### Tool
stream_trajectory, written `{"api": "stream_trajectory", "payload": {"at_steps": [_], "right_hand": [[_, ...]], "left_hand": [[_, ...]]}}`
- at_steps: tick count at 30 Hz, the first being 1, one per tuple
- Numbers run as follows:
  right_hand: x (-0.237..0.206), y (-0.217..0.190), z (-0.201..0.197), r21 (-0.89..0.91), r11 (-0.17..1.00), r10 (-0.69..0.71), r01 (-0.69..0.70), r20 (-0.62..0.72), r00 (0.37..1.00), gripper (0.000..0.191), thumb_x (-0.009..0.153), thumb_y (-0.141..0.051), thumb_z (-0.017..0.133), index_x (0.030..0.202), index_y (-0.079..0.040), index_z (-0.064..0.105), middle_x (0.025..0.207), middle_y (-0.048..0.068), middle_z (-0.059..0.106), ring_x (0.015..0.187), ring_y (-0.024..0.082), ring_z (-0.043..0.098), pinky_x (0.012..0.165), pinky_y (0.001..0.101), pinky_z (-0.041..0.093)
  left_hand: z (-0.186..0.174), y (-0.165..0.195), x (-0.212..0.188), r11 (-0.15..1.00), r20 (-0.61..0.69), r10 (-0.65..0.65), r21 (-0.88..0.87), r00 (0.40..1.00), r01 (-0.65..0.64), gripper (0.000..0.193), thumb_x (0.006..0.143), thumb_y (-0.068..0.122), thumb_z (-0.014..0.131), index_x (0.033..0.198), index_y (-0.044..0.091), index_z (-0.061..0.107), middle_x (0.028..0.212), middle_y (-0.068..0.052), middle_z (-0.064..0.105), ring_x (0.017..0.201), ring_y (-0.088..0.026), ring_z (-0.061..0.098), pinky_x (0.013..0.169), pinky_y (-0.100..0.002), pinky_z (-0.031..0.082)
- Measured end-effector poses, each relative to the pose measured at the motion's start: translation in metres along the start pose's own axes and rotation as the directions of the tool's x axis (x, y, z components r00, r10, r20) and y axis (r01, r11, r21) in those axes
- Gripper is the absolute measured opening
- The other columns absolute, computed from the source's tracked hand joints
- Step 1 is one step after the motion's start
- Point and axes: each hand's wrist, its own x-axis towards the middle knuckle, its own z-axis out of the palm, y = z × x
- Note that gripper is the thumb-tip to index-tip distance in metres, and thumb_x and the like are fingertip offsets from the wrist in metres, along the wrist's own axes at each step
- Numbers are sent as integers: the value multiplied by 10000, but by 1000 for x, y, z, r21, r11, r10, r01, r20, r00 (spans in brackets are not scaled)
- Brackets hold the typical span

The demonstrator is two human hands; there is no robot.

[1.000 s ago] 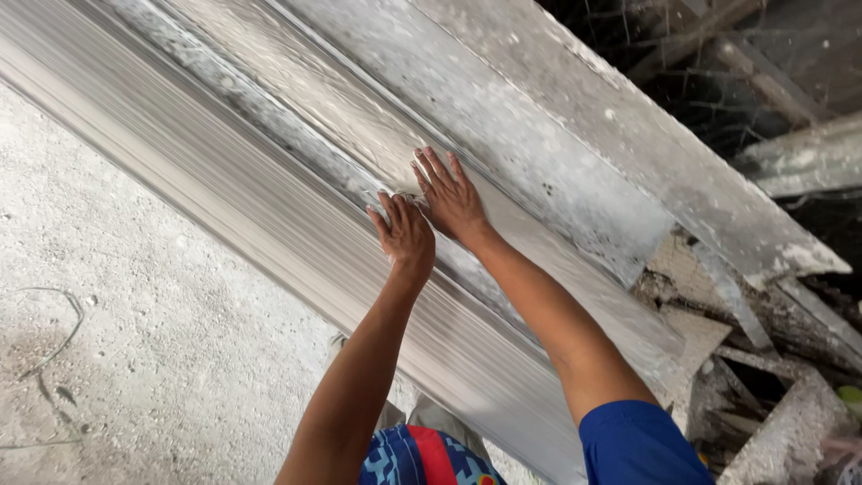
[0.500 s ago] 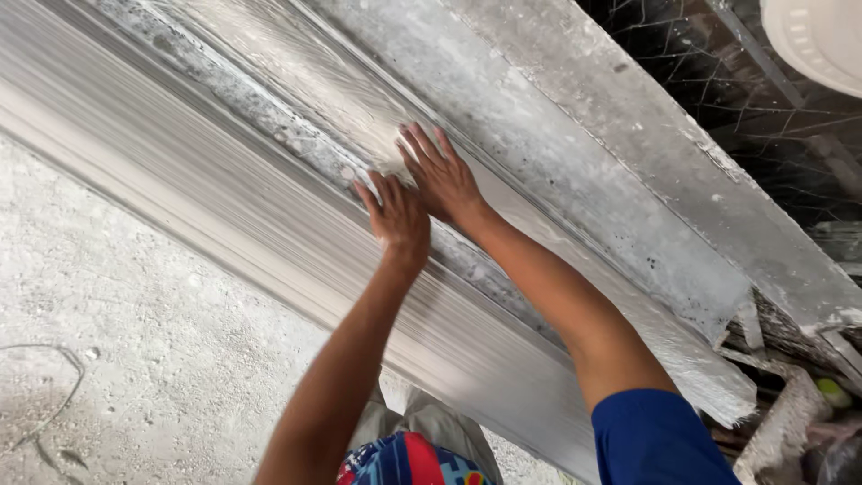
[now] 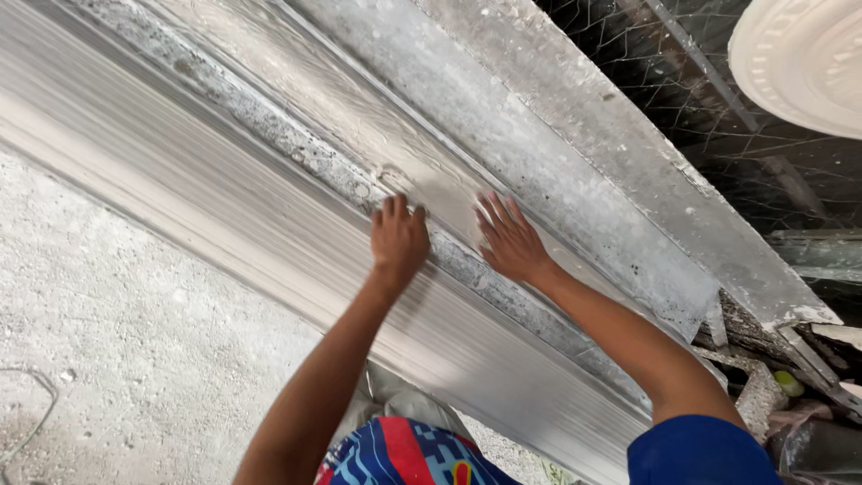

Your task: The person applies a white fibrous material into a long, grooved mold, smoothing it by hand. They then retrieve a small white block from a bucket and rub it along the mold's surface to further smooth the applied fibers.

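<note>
A long grey mould (image 3: 224,207) runs diagonally from upper left to lower right, its channel filled with a wet whitish fibrous layer (image 3: 359,117). My left hand (image 3: 397,238) rests on the mould's near inner edge, fingers bent and pressing down. My right hand (image 3: 512,238) lies flat with fingers spread on the wet layer, just right of the left hand. Neither hand holds anything. Both forearms reach up from the bottom of the view.
A grey plaster-crusted plank (image 3: 575,135) lies along the mould's far side. Wire mesh (image 3: 682,99) and a round white moulded plaster disc (image 3: 799,63) are at the upper right. Broken rubble (image 3: 772,359) sits at the right. A rough concrete floor (image 3: 117,341) spreads at the lower left.
Both hands have spread slightly apart on the mould, the right flattening onto the wet layer. The view has shifted, bringing the white disc into sight.
</note>
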Motion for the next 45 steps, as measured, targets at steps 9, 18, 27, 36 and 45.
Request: {"api": "stream_trajectory", "payload": {"at_steps": [9,18,27,36,45], "right_hand": [[42,-19,-2,-40,999,34,-36,-58,998,774,1004,-446,511,1590,2,277,1702,173,143,1588,293,19,1281,478,12],[255,-100,-93,108,993,-21,45,-219,976,824,1005,-514,507,1595,5,257,1693,158,144,1579,265,29,1278,466,22],[423,-155,-140,-43,995,-99,92,-213,972,714,1019,-384,507,1600,-29,291,1717,142,149,1590,248,13,1290,458,21],[556,-199,-180,-75,993,-110,96,-212,971,715,1026,-363,513,1608,-21,278,1714,141,153,1595,253,29,1297,456,33],[714,-260,-235,-63,995,-90,74,-300,950,677,1032,-366,486,1594,-31,312,1704,143,180,1589,257,41,1289,461,35]], "left_hand": [[-11,23,-6,878,-136,-202,415,970,241,484,985,249,555,1363,-53,560,1390,-244,510,1411,-459,352,1159,-673,169],[-88,-75,45,881,-178,-323,304,930,364,490,967,251,540,1400,22,545,1476,-240,444,1458,-503,222,1144,-718,96],[-174,-229,102,882,-58,-250,398,966,252,591,944,318,617,1444,19,518,1520,-265,391,1483,-531,157,1144,-714,37],[-244,-350,156,889,50,-298,379,953,258,626,929,318,656,1462,28,498,1544,-266,351,1498,-546,122,1136,-723,8],[-329,-493,214,862,-47,-282,425,958,275,571,974,300,605,1465,29,498,1517,-269,394,1484,-551,143,1122,-763,6]]}}
